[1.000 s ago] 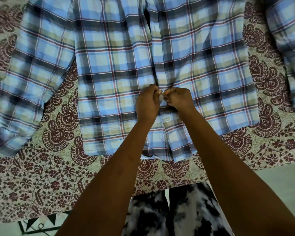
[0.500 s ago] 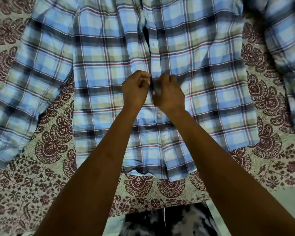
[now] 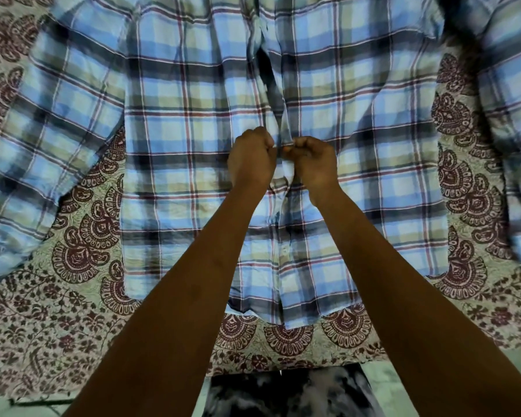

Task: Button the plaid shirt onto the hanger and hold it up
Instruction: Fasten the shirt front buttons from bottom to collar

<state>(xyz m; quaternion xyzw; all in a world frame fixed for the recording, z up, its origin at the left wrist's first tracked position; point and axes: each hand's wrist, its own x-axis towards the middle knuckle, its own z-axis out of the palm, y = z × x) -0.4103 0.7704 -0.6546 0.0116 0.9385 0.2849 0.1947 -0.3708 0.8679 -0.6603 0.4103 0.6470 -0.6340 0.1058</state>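
The plaid shirt (image 3: 193,139) is spread flat, front up, on a paisley-printed cloth (image 3: 73,311), its sleeves thrown out to left and right and its hem at the near edge. At mid-placket the left front edge is pinched in the curled fingers of the left hand (image 3: 251,161), and the right edge is gripped by the right hand (image 3: 312,164), knuckles almost touching. A fastened white button (image 3: 284,250) is seen nearer the hem, while farther up the front is gaping open.
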